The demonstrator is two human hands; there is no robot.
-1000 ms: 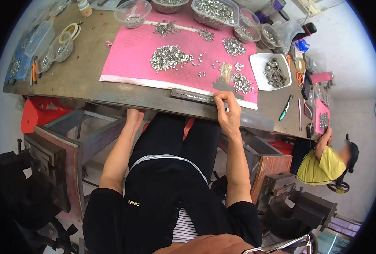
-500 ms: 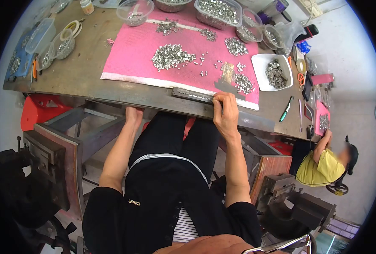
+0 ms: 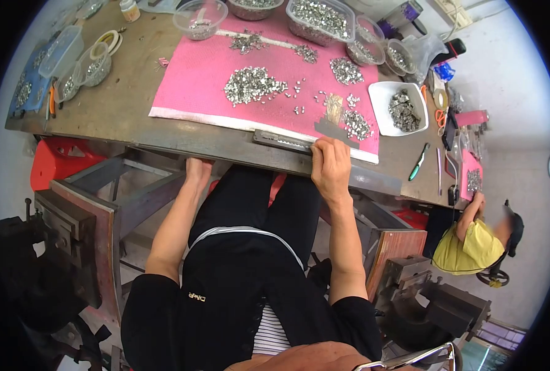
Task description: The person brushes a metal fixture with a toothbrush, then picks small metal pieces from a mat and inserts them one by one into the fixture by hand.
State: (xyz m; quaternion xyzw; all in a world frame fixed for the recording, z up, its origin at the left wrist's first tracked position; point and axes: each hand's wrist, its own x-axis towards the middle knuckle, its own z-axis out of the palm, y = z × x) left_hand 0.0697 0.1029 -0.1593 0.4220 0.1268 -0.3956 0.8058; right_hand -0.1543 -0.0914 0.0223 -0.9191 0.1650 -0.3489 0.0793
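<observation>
At the table's front edge my right hand (image 3: 331, 162) is closed, its fingertips on the right end of a long dark metal strip (image 3: 281, 141). A row of small shiny pieces shows along the strip, which lies along the front border of the pink mat (image 3: 194, 80). My left hand (image 3: 197, 167) reaches beneath the table edge; its fingers are hidden there. Beyond the strip, a large pile of small silvery metal pieces (image 3: 250, 85) lies on the mat. A bundle of thin brass-coloured pins (image 3: 333, 109) and a grey flat piece (image 3: 332, 130) lie nearer my right hand.
A white tray (image 3: 381, 117) of metal parts stands right of the mat. Clear tubs (image 3: 312, 33) of pieces line the back. A green-handled tool (image 3: 418, 162) and orange scissors (image 3: 440, 117) lie at right. A co-worker in a yellow shirt (image 3: 467, 250) sits farther right.
The view has shifted very slightly. Both hands and the metal strip stay in about the same places.
</observation>
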